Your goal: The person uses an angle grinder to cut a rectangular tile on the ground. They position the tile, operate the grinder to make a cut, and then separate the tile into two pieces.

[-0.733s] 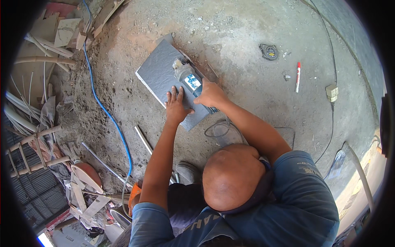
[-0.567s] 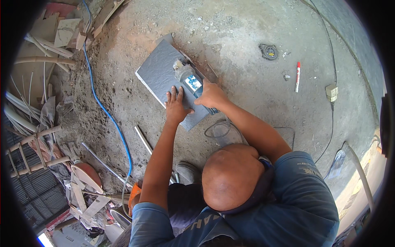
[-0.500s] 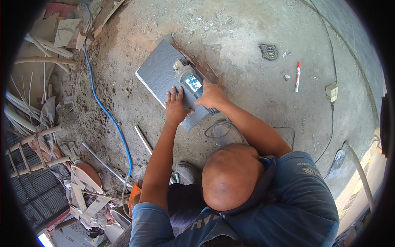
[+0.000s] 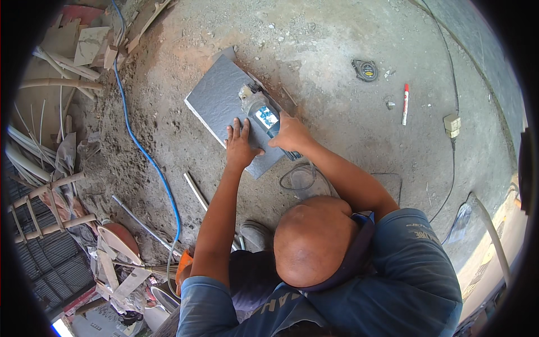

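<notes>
A grey, slate-textured tile [image 4: 216, 92] with a pale edge lies slanted on the rough concrete floor. My left hand [image 4: 240, 147] presses flat on it, fingers spread, just left of an angle grinder [image 4: 264, 115]. Wrapped round the grinder's body is my right hand [image 4: 291, 135]; its fingers are partly hidden behind the tool. The grinder's metal head rests over the tile's right-hand edge, pointing away from me. Its disc cannot be made out. A dark cord [image 4: 292, 182] loops near the tool's rear end.
To the right lie a tape measure [image 4: 365, 71], a red-capped marker [image 4: 405, 104] and a power connector [image 4: 452, 124] on a black cable. A blue hose [image 4: 140, 147] runs down the left side. Beyond it are wood scraps, pipes and a bamboo ladder [image 4: 50, 208].
The grinder and my right hand have slid slightly back toward me along the tile's right edge. My left hand and the tile have stayed in place.
</notes>
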{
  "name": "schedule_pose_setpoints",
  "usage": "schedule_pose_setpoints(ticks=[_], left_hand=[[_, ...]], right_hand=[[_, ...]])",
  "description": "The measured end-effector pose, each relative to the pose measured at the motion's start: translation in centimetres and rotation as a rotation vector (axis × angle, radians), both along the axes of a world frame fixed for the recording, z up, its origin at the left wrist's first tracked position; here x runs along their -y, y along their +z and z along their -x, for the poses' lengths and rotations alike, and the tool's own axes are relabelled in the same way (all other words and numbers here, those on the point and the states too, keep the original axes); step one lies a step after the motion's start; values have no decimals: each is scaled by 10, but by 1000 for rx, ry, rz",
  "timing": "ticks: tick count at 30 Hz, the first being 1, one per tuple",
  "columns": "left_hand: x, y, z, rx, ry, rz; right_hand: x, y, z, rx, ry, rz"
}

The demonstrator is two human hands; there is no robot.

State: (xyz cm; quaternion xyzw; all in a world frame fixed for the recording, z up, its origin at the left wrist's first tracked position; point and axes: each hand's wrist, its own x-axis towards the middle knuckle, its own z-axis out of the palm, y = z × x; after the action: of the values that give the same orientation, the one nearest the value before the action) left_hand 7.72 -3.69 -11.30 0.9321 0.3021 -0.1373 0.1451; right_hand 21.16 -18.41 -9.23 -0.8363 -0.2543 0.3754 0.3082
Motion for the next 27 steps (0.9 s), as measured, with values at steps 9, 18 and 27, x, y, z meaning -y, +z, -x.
schedule_pose_setpoints(ticks=[9,18,27], left_hand=[[0,-2,1,7,-6,-6],[1,0,-1,-6,-4,-3],[1,2,-2,-20,-1,1]], right_hand=[[5,0,1,-22,8,8],[10,-8,4,7,-2,-31],[15,-5,5,-24,0,-16]])
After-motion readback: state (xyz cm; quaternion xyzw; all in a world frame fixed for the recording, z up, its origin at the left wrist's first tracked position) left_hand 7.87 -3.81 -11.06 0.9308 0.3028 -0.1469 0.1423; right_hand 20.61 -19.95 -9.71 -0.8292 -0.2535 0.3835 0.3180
